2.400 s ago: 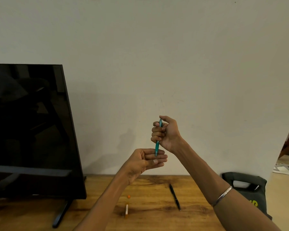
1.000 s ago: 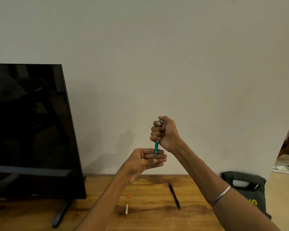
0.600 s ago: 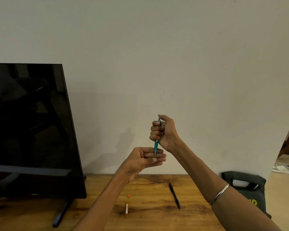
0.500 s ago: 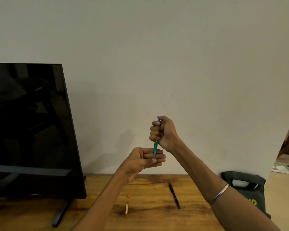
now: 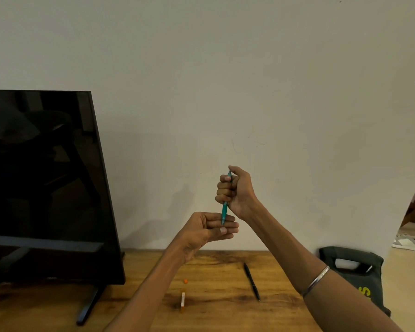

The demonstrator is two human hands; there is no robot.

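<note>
The right hand [image 5: 236, 191] is gripping a teal pen [image 5: 224, 212] upright, its fingers [image 5: 222, 188] curling tightly around the barrel. The pen's tip is touching the left hand [image 5: 201, 233], whose nearly straight fingers [image 5: 228, 223] are holding nothing. A black pen [image 5: 251, 281] is lying on the counter [image 5: 225, 315] well below them.

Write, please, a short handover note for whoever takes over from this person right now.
Right hand grips the teal pen upright in a fist, thumb on its top end.
Left hand is open just below, and the pen's tip is at its fingers.
On the table lie a black pen, an orange bit and a small orange-white piece, none touched.
Done: the teal pen is in hand, off the table.
Left, probably: finish working the teal pen against the fingers, then set it down.
</note>
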